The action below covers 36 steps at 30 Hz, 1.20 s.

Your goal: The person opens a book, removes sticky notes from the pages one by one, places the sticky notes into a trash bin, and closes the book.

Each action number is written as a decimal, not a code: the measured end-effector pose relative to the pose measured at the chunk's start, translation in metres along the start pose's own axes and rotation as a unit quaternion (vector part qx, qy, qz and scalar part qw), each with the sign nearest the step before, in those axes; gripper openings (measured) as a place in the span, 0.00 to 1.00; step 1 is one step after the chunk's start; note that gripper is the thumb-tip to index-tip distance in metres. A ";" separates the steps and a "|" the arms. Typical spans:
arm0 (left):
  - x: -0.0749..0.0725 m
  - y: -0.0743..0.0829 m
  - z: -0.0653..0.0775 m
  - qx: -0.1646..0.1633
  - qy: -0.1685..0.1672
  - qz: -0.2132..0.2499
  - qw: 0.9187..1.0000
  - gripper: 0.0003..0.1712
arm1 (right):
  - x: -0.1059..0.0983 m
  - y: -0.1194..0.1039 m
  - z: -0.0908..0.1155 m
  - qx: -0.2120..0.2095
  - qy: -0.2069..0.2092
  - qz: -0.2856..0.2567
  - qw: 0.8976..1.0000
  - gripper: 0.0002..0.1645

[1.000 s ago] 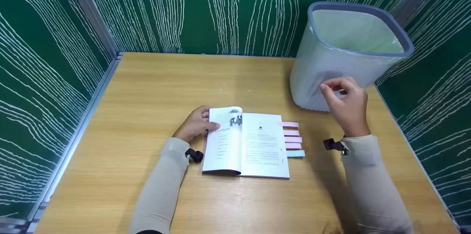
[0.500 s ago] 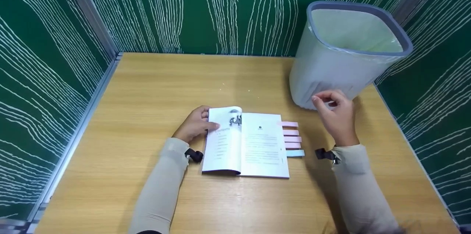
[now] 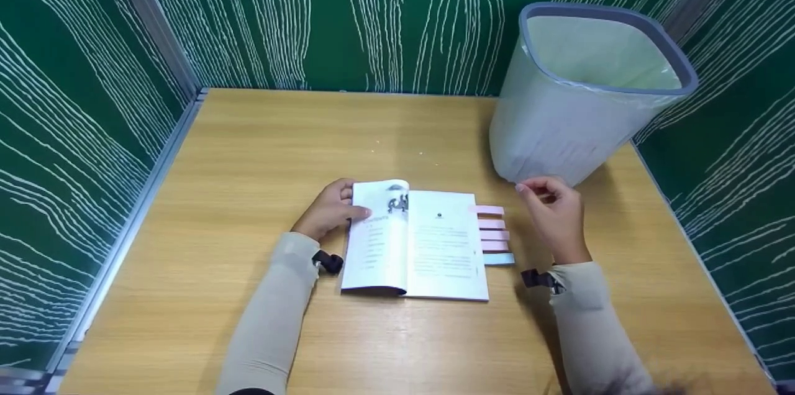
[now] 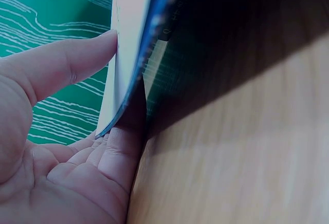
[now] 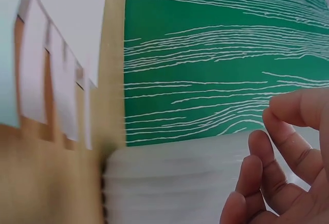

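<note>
Over the last second the right hand [image 3: 553, 218] has come down and leftward from in front of the bin [image 3: 553, 115], nearer the book's sticky tabs [image 3: 495, 235]. Its thumb and index tips meet, with the other fingers curled, and I can see nothing between them. The open book [image 3: 444, 267] lies on the desk [image 3: 279, 153] to the left of that hand, just apart from it, tabs jutting from its right edge. The left hand [image 3: 326, 212] hasn't shifted: it grips the book's left side, thumb on the page, fingers underneath.
</note>
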<state>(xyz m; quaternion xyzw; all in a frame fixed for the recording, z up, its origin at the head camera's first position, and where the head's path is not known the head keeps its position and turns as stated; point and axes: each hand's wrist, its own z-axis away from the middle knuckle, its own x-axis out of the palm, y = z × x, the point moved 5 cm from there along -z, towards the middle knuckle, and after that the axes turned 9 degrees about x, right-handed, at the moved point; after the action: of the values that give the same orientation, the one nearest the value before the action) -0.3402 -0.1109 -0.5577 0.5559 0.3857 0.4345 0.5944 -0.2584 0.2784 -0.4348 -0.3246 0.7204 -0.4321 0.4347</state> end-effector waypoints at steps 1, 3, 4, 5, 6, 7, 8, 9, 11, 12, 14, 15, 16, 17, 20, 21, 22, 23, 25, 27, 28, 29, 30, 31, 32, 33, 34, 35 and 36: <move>0.000 0.000 0.000 0.001 0.001 0.000 1.000 0.38 | 0.001 0.007 -0.002 0.011 -0.004 -0.002 1.000 0.08; 0.000 0.000 -0.001 0.002 0.004 0.003 1.000 0.38 | 0.004 0.023 -0.004 0.035 -0.013 -0.004 0.999 0.08; 0.000 0.000 -0.001 0.002 0.005 0.004 1.000 0.38 | 0.006 0.031 -0.006 0.047 -0.019 -0.005 0.999 0.09; 0.001 0.000 -0.001 0.002 0.004 0.006 1.000 0.39 | 0.007 0.040 -0.007 0.059 -0.025 -0.005 0.998 0.10; 0.002 0.000 -0.002 0.002 0.002 0.010 1.000 0.39 | 0.008 0.049 -0.008 0.071 -0.031 -0.004 0.997 0.11; 0.003 0.000 -0.002 0.002 0.000 0.012 1.000 0.39 | 0.008 0.055 -0.008 0.080 -0.037 -0.004 0.996 0.12; 0.004 -0.001 -0.002 0.003 -0.003 0.012 1.000 0.39 | 0.009 0.060 -0.008 0.088 -0.043 -0.005 0.995 0.13; 0.005 -0.001 -0.003 0.004 -0.005 0.012 1.000 0.39 | 0.009 0.065 -0.007 0.095 -0.049 -0.005 0.994 0.14; 0.006 -0.001 -0.003 0.005 -0.007 0.011 1.000 0.38 | 0.011 0.074 -0.007 0.111 -0.062 -0.009 0.992 0.15; 0.005 0.000 -0.003 0.005 -0.006 0.010 1.000 0.37 | 0.012 0.077 -0.006 0.120 -0.069 -0.013 0.990 0.15; 0.005 0.000 -0.002 0.001 -0.005 0.011 1.000 0.37 | 0.016 0.084 -0.005 0.139 -0.080 -0.033 0.987 0.16; 0.004 0.000 -0.001 -0.003 -0.003 0.010 1.000 0.37 | 0.017 0.086 -0.005 0.147 -0.085 -0.042 0.985 0.17; 0.003 0.001 -0.001 -0.006 -0.001 0.008 1.000 0.38 | 0.019 0.089 -0.005 0.157 -0.090 -0.049 0.982 0.17; 0.003 0.001 0.000 -0.008 0.000 0.006 1.000 0.39 | 0.021 0.091 -0.004 0.165 -0.093 -0.057 0.980 0.18; 0.001 0.002 0.001 -0.011 0.002 -0.005 1.000 0.42 | 0.025 0.096 -0.004 0.186 -0.104 -0.063 0.975 0.18; 0.001 0.002 0.001 -0.012 0.003 -0.009 1.000 0.43 | 0.026 0.097 -0.003 0.194 -0.110 -0.061 0.973 0.19; 0.001 0.003 0.001 -0.012 0.003 -0.011 1.000 0.43 | 0.027 0.098 -0.003 0.200 -0.116 -0.057 0.971 0.19; 0.000 0.003 0.001 -0.013 0.003 -0.011 1.000 0.43 | 0.028 0.100 -0.003 0.205 -0.122 -0.054 0.970 0.19; 0.000 0.003 0.002 -0.016 0.002 -0.010 1.000 0.42 | 0.030 0.102 -0.004 0.210 -0.131 -0.047 0.968 0.20; -0.001 0.003 0.002 -0.018 0.002 -0.009 1.000 0.41 | 0.031 0.106 -0.005 0.211 -0.138 -0.043 0.967 0.20; -0.001 0.004 0.002 -0.018 0.002 -0.010 1.000 0.41 | 0.030 0.108 -0.006 0.212 -0.141 -0.040 0.966 0.19; -0.001 0.004 0.002 -0.017 0.003 -0.010 1.000 0.41 | 0.030 0.109 -0.007 0.211 -0.144 -0.040 0.966 0.19; -0.001 0.005 0.002 -0.016 0.004 -0.011 1.000 0.41 | 0.030 0.111 -0.007 0.212 -0.146 -0.039 0.966 0.18; -0.001 0.005 0.002 -0.014 0.005 -0.012 1.000 0.41 | 0.030 0.113 -0.008 0.213 -0.148 -0.039 0.965 0.18; -0.001 0.005 0.002 -0.011 0.005 -0.013 1.000 0.41 | 0.029 0.114 -0.008 0.212 -0.152 -0.037 0.965 0.17; 0.000 0.005 0.002 -0.009 0.005 -0.012 1.000 0.41 | 0.029 0.116 -0.008 0.211 -0.154 -0.035 0.965 0.17; 0.000 0.005 0.002 -0.008 0.005 -0.010 1.000 0.41 | 0.029 0.117 -0.008 0.211 -0.156 -0.034 0.965 0.16; 0.000 0.005 0.002 -0.009 0.003 -0.008 1.000 0.41 | 0.028 0.118 -0.009 0.208 -0.156 -0.032 0.965 0.16; 0.000 0.004 0.002 -0.009 0.000 -0.004 1.000 0.40 | 0.028 0.119 -0.009 0.206 -0.157 -0.028 0.965 0.16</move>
<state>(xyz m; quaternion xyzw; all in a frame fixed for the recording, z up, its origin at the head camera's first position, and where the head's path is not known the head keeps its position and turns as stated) -0.3386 -0.1113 -0.5538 0.5489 0.3839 0.4362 0.6009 -0.2885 0.3071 -0.5497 -0.3115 0.5289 -0.5268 0.5880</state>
